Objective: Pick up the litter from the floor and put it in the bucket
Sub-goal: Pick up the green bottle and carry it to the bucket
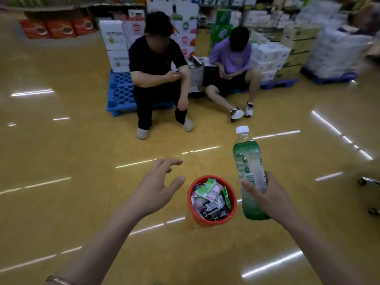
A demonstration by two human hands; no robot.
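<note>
A red bucket (233, 194) stands on the yellow floor between my two hands, filled with several wrappers and packets (209, 199). My right hand (267, 197) grips the lower half of a green plastic bottle (247, 161) with a white cap, held upright just to the right of the bucket and above the floor. My left hand (156, 185) hovers to the left of the bucket with fingers spread and relaxed, holding nothing.
Two people sit ahead on blue pallets (120, 93), their feet (164, 128) about a metre beyond the bucket. Stacked boxes and goods (292, 48) line the back. Cart wheels (370, 182) show at the right edge. Shiny floor lies all around.
</note>
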